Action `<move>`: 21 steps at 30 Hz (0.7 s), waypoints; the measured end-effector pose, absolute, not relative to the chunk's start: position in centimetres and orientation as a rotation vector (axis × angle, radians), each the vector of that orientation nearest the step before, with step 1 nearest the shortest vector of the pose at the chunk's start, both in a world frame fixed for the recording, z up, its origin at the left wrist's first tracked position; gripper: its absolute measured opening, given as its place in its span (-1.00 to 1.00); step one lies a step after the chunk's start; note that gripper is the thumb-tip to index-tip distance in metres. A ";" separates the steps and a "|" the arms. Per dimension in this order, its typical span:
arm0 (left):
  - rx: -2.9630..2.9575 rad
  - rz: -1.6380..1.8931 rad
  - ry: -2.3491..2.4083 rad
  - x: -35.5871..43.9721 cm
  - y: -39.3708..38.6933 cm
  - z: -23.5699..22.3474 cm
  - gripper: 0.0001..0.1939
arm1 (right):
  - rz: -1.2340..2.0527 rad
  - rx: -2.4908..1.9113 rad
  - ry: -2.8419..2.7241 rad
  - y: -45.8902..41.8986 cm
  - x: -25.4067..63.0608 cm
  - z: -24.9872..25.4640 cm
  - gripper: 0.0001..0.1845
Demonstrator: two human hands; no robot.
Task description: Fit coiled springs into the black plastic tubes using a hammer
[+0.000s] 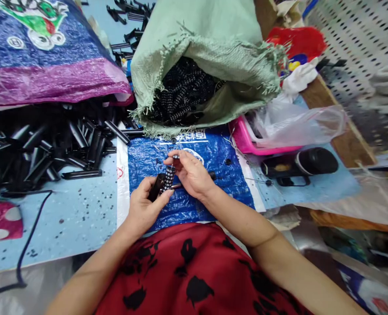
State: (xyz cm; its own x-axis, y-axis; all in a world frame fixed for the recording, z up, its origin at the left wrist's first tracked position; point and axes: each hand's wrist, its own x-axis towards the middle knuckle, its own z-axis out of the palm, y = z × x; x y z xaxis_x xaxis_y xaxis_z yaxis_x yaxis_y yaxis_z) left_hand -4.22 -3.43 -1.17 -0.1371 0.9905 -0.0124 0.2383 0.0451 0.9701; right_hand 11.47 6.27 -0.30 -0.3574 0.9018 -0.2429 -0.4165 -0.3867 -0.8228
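My left hand (pixel 148 201) is closed around a glossy black plastic piece (pixel 156 187). Against it lies a short black strip with white square markings (pixel 169 178), also between the left thumb and fingers. My right hand (pixel 192 175) pinches a small black-and-white bit (pixel 176 157) between thumb and fingertip, just above the strip's upper end; whether the two are joined I cannot tell. Both hands are over a blue printed plastic sheet (pixel 227 183). Beyond them, a pale green woven sack (pixel 213 48) lies with its frayed mouth towards me, full of similar marked black strips (pixel 184 94).
Many black plastic pieces (pixel 82 148) are heaped at the left, below a blue and purple bag (pixel 65 78). A black cable (pixel 33 232) crosses the left table. At the right are a pink tray (pixel 243 135) under clear plastic and a black bottle (pixel 315 162) lying on its side.
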 end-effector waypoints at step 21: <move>1.019 1.105 1.344 -3.4 -3.5 -0.9 -0.71 | 1.537 -0.853 -1.405 4.7 12.8 -1.8 -0.57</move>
State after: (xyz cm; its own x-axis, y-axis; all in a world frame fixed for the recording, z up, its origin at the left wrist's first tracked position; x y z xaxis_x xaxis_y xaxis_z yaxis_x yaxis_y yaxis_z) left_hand -3.43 -3.47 -0.93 -0.0657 0.9765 -0.2051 -0.0123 0.2048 0.9787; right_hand 12.77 4.74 -1.76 -0.3943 0.9168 0.0641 -0.1458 0.0065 -0.9893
